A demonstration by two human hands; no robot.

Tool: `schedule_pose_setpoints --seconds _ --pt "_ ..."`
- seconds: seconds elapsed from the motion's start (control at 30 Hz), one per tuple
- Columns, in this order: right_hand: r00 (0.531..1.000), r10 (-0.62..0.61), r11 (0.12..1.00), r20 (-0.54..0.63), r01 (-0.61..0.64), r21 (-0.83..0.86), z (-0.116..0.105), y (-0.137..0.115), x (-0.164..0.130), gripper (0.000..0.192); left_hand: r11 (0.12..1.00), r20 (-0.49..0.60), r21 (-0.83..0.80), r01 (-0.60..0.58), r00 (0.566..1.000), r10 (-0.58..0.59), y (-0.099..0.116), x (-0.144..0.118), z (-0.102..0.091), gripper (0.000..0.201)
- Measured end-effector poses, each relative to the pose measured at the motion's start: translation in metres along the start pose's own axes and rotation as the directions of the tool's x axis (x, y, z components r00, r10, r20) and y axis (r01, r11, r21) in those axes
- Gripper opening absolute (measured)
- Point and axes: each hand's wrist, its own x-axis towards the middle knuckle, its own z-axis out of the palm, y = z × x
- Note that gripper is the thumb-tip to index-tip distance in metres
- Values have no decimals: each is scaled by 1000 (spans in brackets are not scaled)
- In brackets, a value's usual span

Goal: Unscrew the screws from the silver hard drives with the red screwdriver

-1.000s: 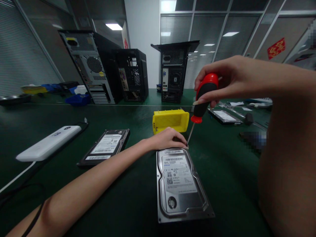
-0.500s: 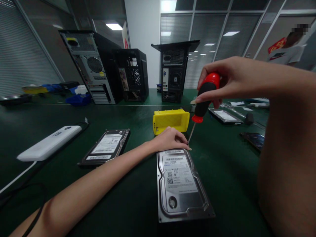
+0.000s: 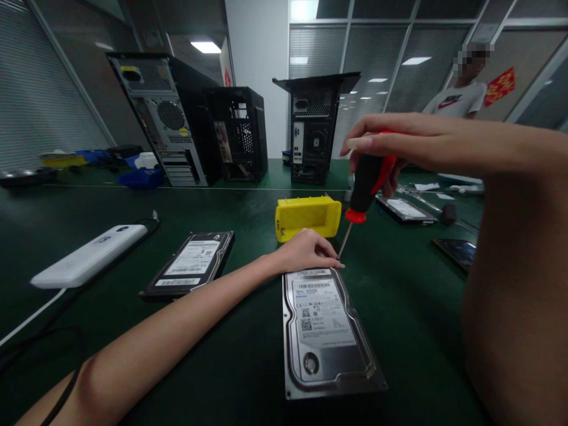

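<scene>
Head view: right hand point(image 3: 410, 141) has shifted its grip since the half-second-old frame, thumb now higher and flatter across the top of the screwdriver point(image 3: 365, 182), covering most of the red butt that showed before; handle appears rolled about its axis, shaft tip at about the same spot. Right grip: closed round the handle, thumb on the near side, fingers behind. Left hand point(image 3: 306, 249): thumb along the far edge of the hard drive point(image 3: 326, 331), fingers curled beyond it; cannot tell whether they pinch the drive or some small part. Drive lies on the green bench point(image 3: 248, 355), label up, near the middle, long axis running from the left hand back toward the wearer, slightly slanted to the right. Key relation: shaft tip sits at the drive's far right corner, just beside the left thumb tip; shaft leans, handle up and to the right, so it is off vertical. Whether the tip is seated in anything is hidden. Left hand is nearer the drive, touching it; right hand stands above and beyond, meeting the work only through the shaft. Yellow bin point(image 3: 306, 202) stands just behind the left hand; second drive point(image 3: 190, 263) lies left of the forearm.
</scene>
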Motion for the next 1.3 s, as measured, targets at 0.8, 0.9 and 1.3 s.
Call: schedule_pose_setpoints --seconds 0.8,0.9,1.3 --pt "986 -156 988 62 157 -15 -3 6 6 33 979 68 -189 73 996 -61 -4 -2 1 26" --pt "988 -147 987 52 149 -56 -3 3 5 35 968 84 -242 66 995 -47 -3 -2 1 33" --pt "995 -98 993 36 99 -56 2 5 8 46 966 -47 -259 20 998 -33 1 0 -2 25"
